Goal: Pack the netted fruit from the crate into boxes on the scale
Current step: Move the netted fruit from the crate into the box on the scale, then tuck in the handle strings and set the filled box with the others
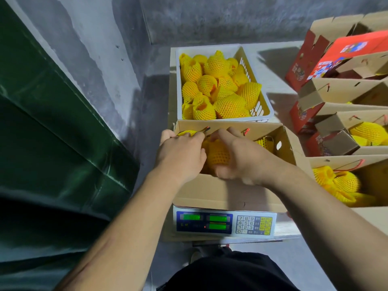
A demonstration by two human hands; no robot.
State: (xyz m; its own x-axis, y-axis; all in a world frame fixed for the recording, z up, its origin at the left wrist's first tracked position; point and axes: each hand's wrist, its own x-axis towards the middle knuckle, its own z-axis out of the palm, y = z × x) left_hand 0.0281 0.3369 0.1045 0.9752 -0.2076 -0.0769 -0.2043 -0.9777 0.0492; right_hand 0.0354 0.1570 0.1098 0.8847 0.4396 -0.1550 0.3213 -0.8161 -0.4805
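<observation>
Head view: looking down over two bare forearms into a cardboard box (226, 192) set on a scale (224, 224)
Left hand (181, 153): inside the box at its left side, back of the hand up, fingers curled down against netted fruit; exactly what it grips cannot be told, fingertips hidden
Right hand (241, 156): fingers and thumb curled round one fruit in yellow foam net (217, 154), thumb at the near side, fingers over the far side
Held fruit: in the middle of the box, between the two hands, touching both
Other fruit in the box: one net showing at the far left corner (185, 133), another at the far right (265, 142)
Box: open, flaps up, small red handle cords on the far wall, near wall over the scale's top edge
Scale: three green lit displays and a keypad facing the person; readings too blurred to read
Crate (266, 111): white plastic, just beyond the box, touching or nearly touching its far wall, heaped with netted fruit (218, 85)
Right side: several more open cardboard boxes (344, 95) with red printed sides, some holding netted fruit (340, 183)
Left side: dark green sheet (52, 127) against a grey wall
Bottom edge: dark clothing of the person (228, 271)
</observation>
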